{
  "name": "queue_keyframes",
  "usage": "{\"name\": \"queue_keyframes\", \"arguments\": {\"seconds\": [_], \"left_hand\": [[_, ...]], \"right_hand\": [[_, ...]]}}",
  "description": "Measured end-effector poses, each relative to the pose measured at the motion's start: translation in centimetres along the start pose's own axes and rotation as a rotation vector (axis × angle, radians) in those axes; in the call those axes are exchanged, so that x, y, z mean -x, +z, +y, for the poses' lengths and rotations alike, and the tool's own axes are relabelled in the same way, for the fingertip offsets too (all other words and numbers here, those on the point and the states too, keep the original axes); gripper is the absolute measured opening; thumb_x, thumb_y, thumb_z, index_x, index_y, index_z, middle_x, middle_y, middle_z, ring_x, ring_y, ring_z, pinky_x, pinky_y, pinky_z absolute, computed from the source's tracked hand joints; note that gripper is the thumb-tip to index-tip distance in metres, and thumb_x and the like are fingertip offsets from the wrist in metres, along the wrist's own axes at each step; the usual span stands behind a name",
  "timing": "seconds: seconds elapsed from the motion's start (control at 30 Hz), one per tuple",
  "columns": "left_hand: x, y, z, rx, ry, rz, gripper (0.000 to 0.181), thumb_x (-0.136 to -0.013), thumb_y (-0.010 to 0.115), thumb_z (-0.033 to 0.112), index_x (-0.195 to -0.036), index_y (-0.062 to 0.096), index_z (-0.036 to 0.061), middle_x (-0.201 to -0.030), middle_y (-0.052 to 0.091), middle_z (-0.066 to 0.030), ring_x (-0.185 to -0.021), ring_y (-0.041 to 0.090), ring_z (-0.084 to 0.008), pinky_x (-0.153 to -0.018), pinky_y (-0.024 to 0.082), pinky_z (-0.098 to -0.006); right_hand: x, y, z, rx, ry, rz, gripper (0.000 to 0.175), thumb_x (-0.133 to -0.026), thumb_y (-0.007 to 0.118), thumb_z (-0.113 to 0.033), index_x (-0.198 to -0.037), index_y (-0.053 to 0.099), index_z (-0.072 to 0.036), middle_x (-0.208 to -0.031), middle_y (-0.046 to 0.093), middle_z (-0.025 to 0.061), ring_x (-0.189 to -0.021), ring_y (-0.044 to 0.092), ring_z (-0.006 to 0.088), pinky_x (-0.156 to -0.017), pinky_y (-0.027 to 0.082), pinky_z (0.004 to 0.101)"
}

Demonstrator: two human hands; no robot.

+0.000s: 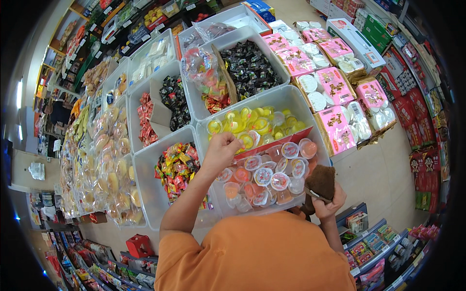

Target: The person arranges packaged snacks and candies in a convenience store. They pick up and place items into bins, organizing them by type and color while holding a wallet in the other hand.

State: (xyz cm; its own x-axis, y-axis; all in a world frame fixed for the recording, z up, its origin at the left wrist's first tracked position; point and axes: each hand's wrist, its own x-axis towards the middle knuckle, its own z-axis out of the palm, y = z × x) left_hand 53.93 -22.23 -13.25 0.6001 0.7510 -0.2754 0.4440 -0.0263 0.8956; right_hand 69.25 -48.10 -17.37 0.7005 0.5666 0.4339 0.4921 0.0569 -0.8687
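Observation:
My left hand [226,148] is over a clear plastic bin [317,125], its fingers bent together at the yellow jelly cups [260,123]. Whether a cup is between the fingertips cannot be told. A red-edged divider [276,143] separates the yellow cups from pink and orange jelly cups [263,176] in the nearer half. To the right of the bin, my right hand [329,202] grips a brown fuzzy cloth item [321,180] by its lower side.
More clear bins hold red-wrapped candies [146,118], black-wrapped candies [247,67] and mixed candies [178,165]. Bagged buns [113,174] lie at the left. Pink-labelled packs of white cups [335,125] stand at the right. Store shelves [375,247] stand at the lower right.

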Motion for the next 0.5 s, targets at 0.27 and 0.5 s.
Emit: {"name": "queue_keyframes", "arguments": {"seconds": [0.27, 0.5], "left_hand": [[1.0, -0.2, 4.3, -0.147, 0.278, -0.027, 0.021, -0.083, 0.059, 0.014, -0.07, 0.054, -0.002, -0.055, 0.051, -0.004, -0.05, 0.048, -0.0084, -0.044, 0.037, -0.0286], [-1.7, 0.8, 6.5, -0.299, 0.473, -0.039, 0.019, -0.079, 0.057, 0.011, -0.067, 0.053, -0.0024, -0.053, 0.051, -0.0105, -0.048, 0.047, -0.015, -0.046, 0.039, -0.0316]], "right_hand": [[-0.1, -0.1, -0.1, 0.032, -0.002, -0.016, 0.037, -0.059, 0.063, -0.01, -0.094, 0.061, 0.004, -0.077, 0.064, 0.012, -0.066, 0.065, 0.0225, -0.064, 0.05, 0.0298], [0.2, -0.4, 0.4, 0.058, -0.002, -0.051, 0.037, -0.059, 0.063, -0.011, -0.093, 0.062, 0.003, -0.078, 0.065, 0.0137, -0.068, 0.065, 0.0255, -0.063, 0.05, 0.0312]]}}
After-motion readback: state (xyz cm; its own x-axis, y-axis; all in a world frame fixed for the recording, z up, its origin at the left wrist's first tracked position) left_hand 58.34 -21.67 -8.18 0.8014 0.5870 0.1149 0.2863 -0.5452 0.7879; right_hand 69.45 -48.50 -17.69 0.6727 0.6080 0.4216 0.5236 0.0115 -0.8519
